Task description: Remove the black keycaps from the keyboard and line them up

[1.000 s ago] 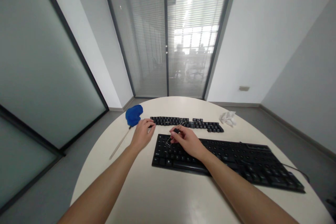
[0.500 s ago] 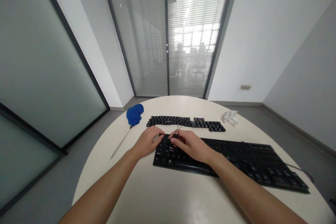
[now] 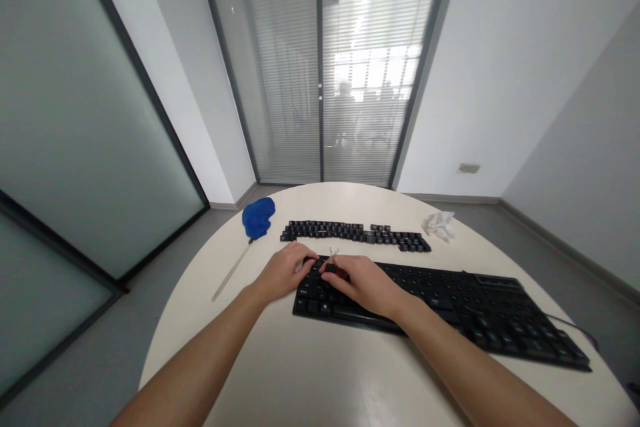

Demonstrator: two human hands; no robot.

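Note:
A black keyboard (image 3: 425,313) lies at a slant on the table, with bare sockets over much of its upper part and some keycaps on the lower left. My left hand (image 3: 286,272) holds its upper left corner, thumb and fingers at the edge. Pinched in my right hand (image 3: 367,283) is a keycap puller (image 3: 331,268) with a small black handle; thin wire ends stick up above the fingers. Its lower end is hidden against the left part of the keyboard. Beyond the hands, removed black keycaps (image 3: 325,229) stand in rows.
A blue cloth (image 3: 258,217) lies at the left beside a thin brush-like stick (image 3: 233,271). Crumpled white tissue (image 3: 440,225) sits at the right back. The keyboard's cable (image 3: 575,325) runs off the right side of the round table (image 3: 280,373).
My right hand has tilted and shifted slightly down and left with the keycap puller, whose wire prongs no longer show below the fingers. My left hand stays at the keyboard corner.

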